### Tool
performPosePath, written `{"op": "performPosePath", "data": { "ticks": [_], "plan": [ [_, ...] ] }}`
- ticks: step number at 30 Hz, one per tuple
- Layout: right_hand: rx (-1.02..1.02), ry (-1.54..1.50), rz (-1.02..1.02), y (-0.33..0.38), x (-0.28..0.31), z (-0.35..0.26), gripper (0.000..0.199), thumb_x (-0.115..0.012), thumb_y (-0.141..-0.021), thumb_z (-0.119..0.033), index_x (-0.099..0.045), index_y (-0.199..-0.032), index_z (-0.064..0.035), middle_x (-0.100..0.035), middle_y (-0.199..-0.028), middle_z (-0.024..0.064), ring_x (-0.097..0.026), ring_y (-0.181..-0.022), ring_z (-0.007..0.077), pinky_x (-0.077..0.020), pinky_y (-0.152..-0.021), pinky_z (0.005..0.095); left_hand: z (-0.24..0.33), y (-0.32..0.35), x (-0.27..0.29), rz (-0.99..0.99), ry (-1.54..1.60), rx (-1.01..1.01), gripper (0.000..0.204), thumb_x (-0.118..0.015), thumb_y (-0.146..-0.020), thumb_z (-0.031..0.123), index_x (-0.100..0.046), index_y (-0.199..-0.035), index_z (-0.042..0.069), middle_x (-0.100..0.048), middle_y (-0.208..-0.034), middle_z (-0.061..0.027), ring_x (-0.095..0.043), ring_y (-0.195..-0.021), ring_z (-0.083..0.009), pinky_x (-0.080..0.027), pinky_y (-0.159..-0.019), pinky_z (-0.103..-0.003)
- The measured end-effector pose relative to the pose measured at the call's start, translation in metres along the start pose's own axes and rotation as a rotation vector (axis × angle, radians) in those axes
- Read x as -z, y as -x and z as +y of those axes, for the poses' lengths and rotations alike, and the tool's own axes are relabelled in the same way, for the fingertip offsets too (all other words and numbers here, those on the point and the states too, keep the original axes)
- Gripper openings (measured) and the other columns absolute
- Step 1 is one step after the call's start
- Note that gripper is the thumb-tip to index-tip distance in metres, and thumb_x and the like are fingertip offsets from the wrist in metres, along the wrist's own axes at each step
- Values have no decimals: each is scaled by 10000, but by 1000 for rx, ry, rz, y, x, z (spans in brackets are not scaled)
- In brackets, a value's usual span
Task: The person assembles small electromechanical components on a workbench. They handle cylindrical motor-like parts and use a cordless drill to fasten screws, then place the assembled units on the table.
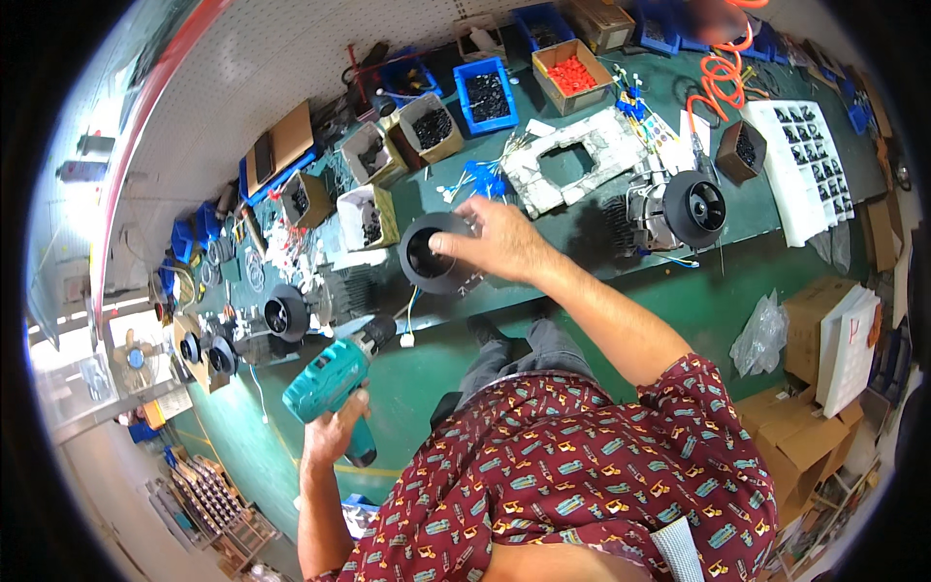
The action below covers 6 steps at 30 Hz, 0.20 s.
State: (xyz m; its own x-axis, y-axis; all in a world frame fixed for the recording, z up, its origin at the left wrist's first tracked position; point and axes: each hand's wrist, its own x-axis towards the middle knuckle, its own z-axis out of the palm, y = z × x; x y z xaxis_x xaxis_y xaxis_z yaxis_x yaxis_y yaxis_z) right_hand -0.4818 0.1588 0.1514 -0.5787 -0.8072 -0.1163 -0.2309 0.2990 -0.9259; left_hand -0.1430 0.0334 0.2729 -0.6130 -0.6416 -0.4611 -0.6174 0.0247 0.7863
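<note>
In my left hand [337, 427] is a teal cordless drill [325, 380], held off the front of the bench with its black chuck pointing up toward the right. My right hand [497, 241] grips the rim of a black fan wheel [419, 264], thumb reaching into its round opening. A short wire with a white connector [407, 339] hangs from that wheel over the bench edge. Farther right, a second black fan wheel [694, 210] sits on a metal motor housing [647, 211]. More fan wheels [286, 312] stand along the left part of the bench.
Small-parts bins line the back, among them a blue bin [486, 97] and a box of red parts [570, 80]. A pale foam frame [572, 160] lies mid-bench. On the right are a white tray [800, 175] of black parts and an orange coiled hose [720, 78]. Cardboard boxes [800, 436] stand on the floor.
</note>
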Motion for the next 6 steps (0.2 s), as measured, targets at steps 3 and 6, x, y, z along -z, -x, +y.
{"op": "performPosePath", "data": {
  "ticks": [3,6],
  "plan": [
    [-88,104,-123,-4,8,-11,749,-720,-799,-615,-648,-1200,14,-724,-971,193,-714,-909,356,-558,-817,435,0,-1,-5,3,21,-77,267,-691,-903,45,-665,-1160,-22,-683,-965,-75,-619,-707,-155,-522,-643,-319],
    [-96,29,-183,-4,4,-18,726,-715,-810,-605,-654,-1195,8,-731,-975,191,-719,-905,348,-558,-809,438,-12,7,0,-23,-7,-98,310,-705,-910,61,-661,-1210,-1,-692,-970,-94,-636,-750,-171,-537,-681,-338]
  ]
}}
